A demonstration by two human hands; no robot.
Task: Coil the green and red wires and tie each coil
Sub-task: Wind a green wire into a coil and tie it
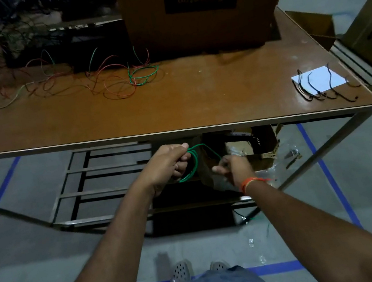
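Note:
Below the front edge of the brown table point(175, 108), my left hand point(167, 165) grips a coil of green wire point(194, 163) made of a few loops. A strand of the same green wire runs from the coil's top down to my right hand point(234, 166), which pinches it between thumb and fingers. Loose red and green wires point(122, 83) lie tangled on the far left part of the table. Several short black ties point(321, 90) lie at the right end, partly on a white sheet of paper point(317, 79).
A large cardboard box point(200, 12) stands at the back of the table. Under the table are a metal frame point(106, 190) and an open carton with plastic bags point(261, 154). More boxes point(370, 31) stand to the right. Blue tape lines mark the floor.

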